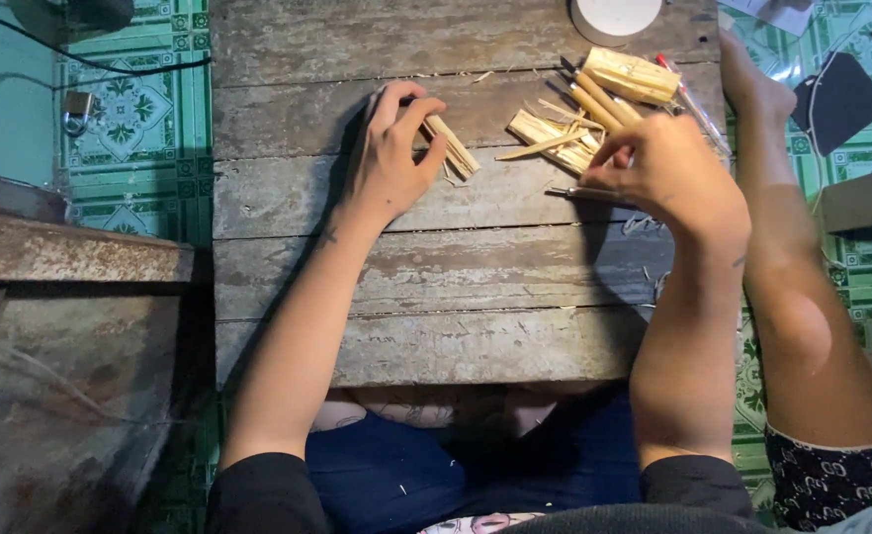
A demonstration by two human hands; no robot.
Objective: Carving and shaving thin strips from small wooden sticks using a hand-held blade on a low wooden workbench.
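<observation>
My left hand (392, 148) rests on the worn wooden board (436, 267) and grips a small bundle of thin split bamboo sticks (453, 146) that poke out to the right of its fingers. My right hand (668, 168) hovers over a loose pile of bamboo strips (553, 138), with its fingers curled; whether it pinches a strip I cannot tell. A thin dark-handled blade (584, 193) lies on the board just under that hand. Thicker bamboo pieces (629, 77) lie at the back right.
A round white lid (614, 15) sits at the board's far edge. A red pen (693, 104) lies beside the bamboo. Another person's bare leg (802, 297) stretches along the right. Green patterned floor tiles (130, 119) surround the board; a rusty metal block (60, 257) is at left.
</observation>
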